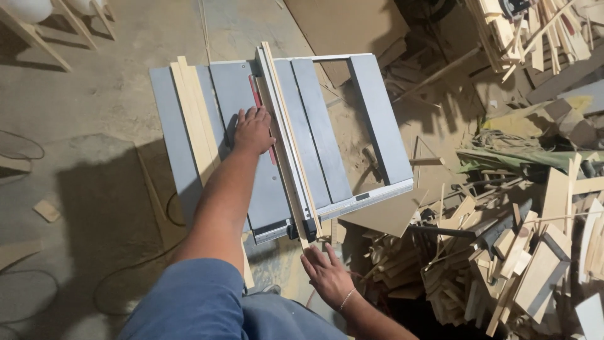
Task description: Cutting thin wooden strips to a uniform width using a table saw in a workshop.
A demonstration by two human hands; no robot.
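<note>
Setting: dusty workshop floor (94, 126), offcut heap (503, 252) at right.
Worktop: grey table saw top (314, 138), red blade insert (257, 101) near its middle.
Strip: long thin wood strip (286, 135) lies along the rip fence (280, 119), apparently so the fence keeps it straight.
Left hand (253, 131): flat, fingers spread, grasping nothing, pressing beside the strip.
Right hand (327, 274): loosely open, fingertips at the strip's near end.
Spare strips (195, 119): stacked at the worktop's left, well apart.
</note>
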